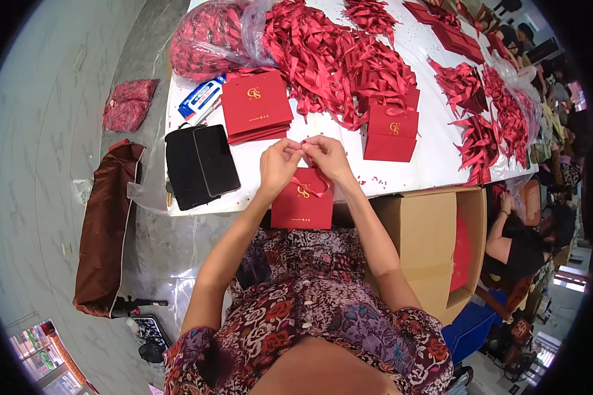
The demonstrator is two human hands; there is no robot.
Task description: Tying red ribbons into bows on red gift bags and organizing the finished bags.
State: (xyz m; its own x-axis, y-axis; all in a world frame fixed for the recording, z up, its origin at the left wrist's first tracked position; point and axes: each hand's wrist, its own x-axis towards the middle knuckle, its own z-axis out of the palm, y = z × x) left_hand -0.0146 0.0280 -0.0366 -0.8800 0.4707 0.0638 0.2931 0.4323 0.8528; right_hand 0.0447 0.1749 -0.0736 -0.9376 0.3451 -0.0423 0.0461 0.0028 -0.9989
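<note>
A small red paper gift bag (303, 207) with a gold emblem hangs at the near edge of the white table (435, 155). My left hand (278, 164) and my right hand (327, 157) meet just above it, fingertips pinched together on the thin red ribbon (308, 183) that loops down across the bag's top. The bag's lower part hangs over my lap.
A flat stack of red bags (255, 105) lies left of my hands, standing bags (391, 133) to the right. Heaps of red ribbon (329, 49) cover the far table. A black phone (216, 159) on a black pouch sits at left. An open cardboard box (435, 243) stands at right; another person's arm (504, 234) beyond it.
</note>
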